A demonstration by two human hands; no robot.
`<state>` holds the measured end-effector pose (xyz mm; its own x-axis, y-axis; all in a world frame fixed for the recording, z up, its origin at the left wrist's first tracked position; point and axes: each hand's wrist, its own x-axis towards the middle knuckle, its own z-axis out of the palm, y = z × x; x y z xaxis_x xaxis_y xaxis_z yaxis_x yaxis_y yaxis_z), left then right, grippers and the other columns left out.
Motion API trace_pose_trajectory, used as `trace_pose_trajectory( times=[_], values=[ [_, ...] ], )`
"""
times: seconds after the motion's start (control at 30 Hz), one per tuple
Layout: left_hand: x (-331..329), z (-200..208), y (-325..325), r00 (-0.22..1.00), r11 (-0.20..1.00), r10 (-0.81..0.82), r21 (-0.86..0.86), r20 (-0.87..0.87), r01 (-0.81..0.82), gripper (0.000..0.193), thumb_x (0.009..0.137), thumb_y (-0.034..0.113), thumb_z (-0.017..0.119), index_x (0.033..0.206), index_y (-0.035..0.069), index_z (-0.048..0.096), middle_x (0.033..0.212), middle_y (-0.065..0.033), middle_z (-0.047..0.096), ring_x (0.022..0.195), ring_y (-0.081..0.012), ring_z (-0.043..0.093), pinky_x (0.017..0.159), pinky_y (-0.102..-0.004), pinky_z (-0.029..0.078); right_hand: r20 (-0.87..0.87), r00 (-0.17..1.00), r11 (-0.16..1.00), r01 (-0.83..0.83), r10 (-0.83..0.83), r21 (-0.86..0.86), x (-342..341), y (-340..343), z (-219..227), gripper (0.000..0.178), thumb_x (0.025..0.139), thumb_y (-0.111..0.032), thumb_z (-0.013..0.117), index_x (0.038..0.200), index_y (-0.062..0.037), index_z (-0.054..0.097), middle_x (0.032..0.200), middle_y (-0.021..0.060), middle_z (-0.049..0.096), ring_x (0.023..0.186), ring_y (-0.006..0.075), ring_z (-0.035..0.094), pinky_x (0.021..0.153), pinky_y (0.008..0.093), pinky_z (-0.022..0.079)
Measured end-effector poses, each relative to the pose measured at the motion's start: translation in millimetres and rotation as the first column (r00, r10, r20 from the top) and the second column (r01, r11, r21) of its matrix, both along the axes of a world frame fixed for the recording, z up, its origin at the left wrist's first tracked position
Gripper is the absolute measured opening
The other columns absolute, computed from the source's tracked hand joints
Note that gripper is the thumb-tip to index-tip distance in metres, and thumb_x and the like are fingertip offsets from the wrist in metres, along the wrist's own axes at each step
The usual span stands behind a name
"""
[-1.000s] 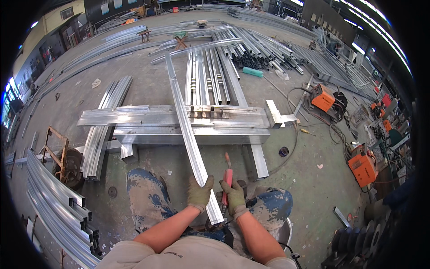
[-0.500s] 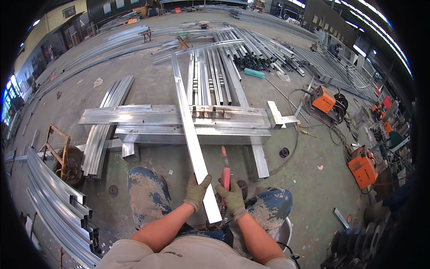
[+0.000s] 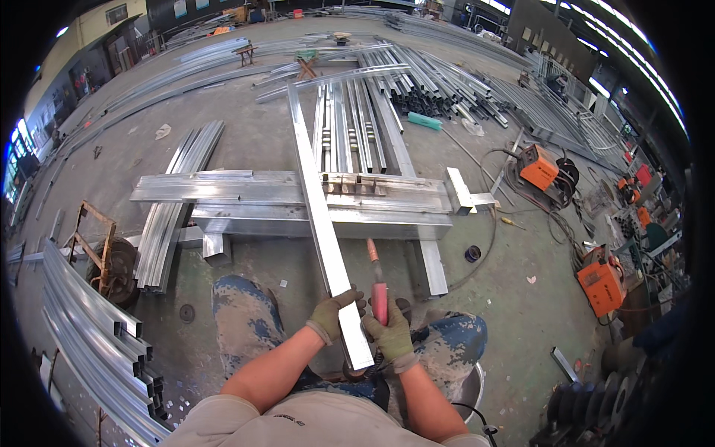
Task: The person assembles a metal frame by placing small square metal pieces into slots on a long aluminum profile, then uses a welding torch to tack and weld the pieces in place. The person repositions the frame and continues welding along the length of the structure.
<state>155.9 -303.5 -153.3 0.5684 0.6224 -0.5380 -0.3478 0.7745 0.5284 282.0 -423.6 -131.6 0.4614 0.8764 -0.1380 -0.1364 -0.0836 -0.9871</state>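
Observation:
A long silvery square metal tube [image 3: 328,238] lies slantwise across the stacked beams in front of me, its near end over my lap. My left hand [image 3: 333,314], in a greenish work glove, is closed around the tube close to that end. Just right of it, my gloved right hand [image 3: 390,337] grips a welding torch [image 3: 380,298] by its red handle. The torch's copper-coloured nozzle [image 3: 371,249] points away from me, below the front face of the thick metal beam [image 3: 387,227]. On the beams, a row of short dark-ended pieces [image 3: 354,186] sits right of the tube.
Bundled metal profiles [image 3: 89,335] lie at lower left beside a rusty wheeled cart [image 3: 112,261]. More tubes [image 3: 439,82] are heaped at the far side. Two orange welding machines [image 3: 538,167] with cables stand to the right. A small dark spool [image 3: 473,254] rests on the floor.
The near part of the tube has turned slightly, showing more of its left side. My left hand has shifted up and right around it. The torch has moved slightly in my right hand.

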Motion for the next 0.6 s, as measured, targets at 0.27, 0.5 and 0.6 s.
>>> trace_pose_trajectory(
  times=[0.27,0.5,0.6],
  values=[
    [28.5,4.8,-2.6,0.976,0.999,0.029,0.045,-0.217,-0.020,0.033,0.090,0.007,0.079,0.119,0.001,0.066,0.099,-0.0136,0.073,0.085,-0.0243,0.073,0.072,-0.0403,0.061,-0.058,0.997,0.988,0.040,-0.049,-0.149,24.1,-6.3,2.5,0.063,0.094,-0.009,0.075,0.153,-0.0042,0.052,0.120,0.0048,0.068,0.090,0.0107,0.063,0.071,0.0268,0.054],
    [50.9,13.7,-7.0,0.914,0.989,0.123,0.126,-0.387,-0.079,0.041,0.083,0.011,0.082,0.113,-0.008,0.061,0.088,-0.0174,0.073,0.073,-0.0258,0.069,0.068,-0.0403,0.055,-0.071,0.995,0.990,0.058,-0.068,-0.132,31.2,-13.5,7.8,0.056,0.094,-0.008,0.075,0.147,-0.0049,0.057,0.111,0.0033,0.068,0.075,0.0087,0.061,0.062,0.0267,0.051],
    [51.4,12.2,-8.1,0.887,0.986,0.096,0.167,-0.451,-0.022,0.047,0.083,0.015,0.083,0.116,-0.009,0.060,0.092,-0.0182,0.073,0.077,-0.0277,0.070,0.071,-0.0419,0.056,-0.108,0.991,0.992,0.068,-0.080,-0.108,28.3,-13.2,15.0,0.054,0.093,-0.008,0.075,0.144,-0.0050,0.058,0.104,0.0021,0.067,0.068,0.0084,0.060,0.057,0.0265,0.049]
  ],
)
